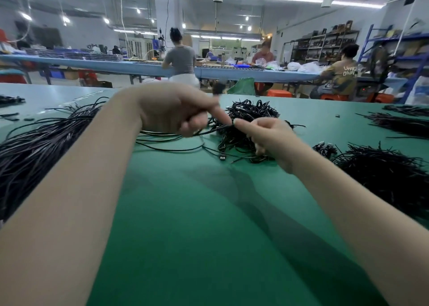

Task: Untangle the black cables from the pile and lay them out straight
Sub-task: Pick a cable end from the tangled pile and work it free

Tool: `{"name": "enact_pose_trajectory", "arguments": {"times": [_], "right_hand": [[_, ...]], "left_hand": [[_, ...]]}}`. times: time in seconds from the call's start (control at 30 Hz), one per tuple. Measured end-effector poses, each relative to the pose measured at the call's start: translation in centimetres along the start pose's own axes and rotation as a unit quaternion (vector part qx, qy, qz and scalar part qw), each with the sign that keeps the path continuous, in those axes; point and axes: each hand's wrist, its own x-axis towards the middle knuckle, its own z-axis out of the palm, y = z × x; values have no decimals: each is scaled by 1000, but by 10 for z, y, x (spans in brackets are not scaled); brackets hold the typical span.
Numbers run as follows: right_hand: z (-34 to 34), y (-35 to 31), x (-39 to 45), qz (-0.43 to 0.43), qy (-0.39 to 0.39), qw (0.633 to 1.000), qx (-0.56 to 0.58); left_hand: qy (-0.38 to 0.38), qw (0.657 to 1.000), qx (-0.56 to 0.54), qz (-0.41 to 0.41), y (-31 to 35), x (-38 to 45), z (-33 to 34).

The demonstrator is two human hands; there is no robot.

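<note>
One black cable (pixel 210 129) is stretching between both hands just above the tangled pile (pixel 246 129), which is lying at twelve o'clock on the green worktop (pixel 197 213). The left hand (pixel 171 111) is curling round it; the right hand (pixel 262 131) is pinching it by the fingertips. Drawing it out slowly towards the straightened bundle (pixel 41 143) at nine o'clock should be avoiding snags.

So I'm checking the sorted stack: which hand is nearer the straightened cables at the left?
Left. The left hand is just right of the straightened cables; the right hand is farther right.
</note>
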Motion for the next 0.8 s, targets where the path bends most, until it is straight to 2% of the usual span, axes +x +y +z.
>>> {"name": "enact_pose_trajectory", "arguments": {"times": [0.07, 0.1, 0.17, 0.27, 0.33, 0.43, 0.47, 0.53, 0.6, 0.67, 0.7, 0.73, 0.8], "right_hand": [[-9, -11, 3, -31, 0, 999, 40], [-9, -18, 4, -45, -8, 997, 62], [-3, -28, 2, -67, -52, 991, 100], [12, -29, -6, -73, -148, 975, 150], [22, -24, -10, -55, -210, 963, 162], [31, -9, -14, -5, -287, 952, 105], [30, -3, -14, 14, -285, 956, 75], [24, 5, -10, 40, -230, 972, 10], [13, 8, -5, 52, -133, 989, -38], [2, 4, -1, 59, -46, 997, -36], [-2, 0, 1, 53, -14, 998, -28], [-4, -5, 3, 40, 13, 999, -25], [-2, -17, 5, -1, 49, 998, -38]], "left_hand": [[37, 994, 61, -85, -5, 14, 13], [69, 993, 38, -83, -7, 22, 18], [142, 989, -37, -27, -8, 31, 25], [261, 954, -133, 61, -6, 35, 24], [264, 924, -248, 126, -1, 34, 21], [185, 878, -387, 213, 5, 23, 10], [170, 875, -394, 225, 6, 18, 7], [135, 891, -370, 226, 6, 8, 0], [80, 938, -279, 192, 2, 3, -2], [57, 986, -119, 100, -4, 8, 3], [56, 997, -32, 44, -7, 13, 9], [56, 998, 34, -4, -10, 19, 17], [69, 995, 59, -44, -14, 32, 31]]}}
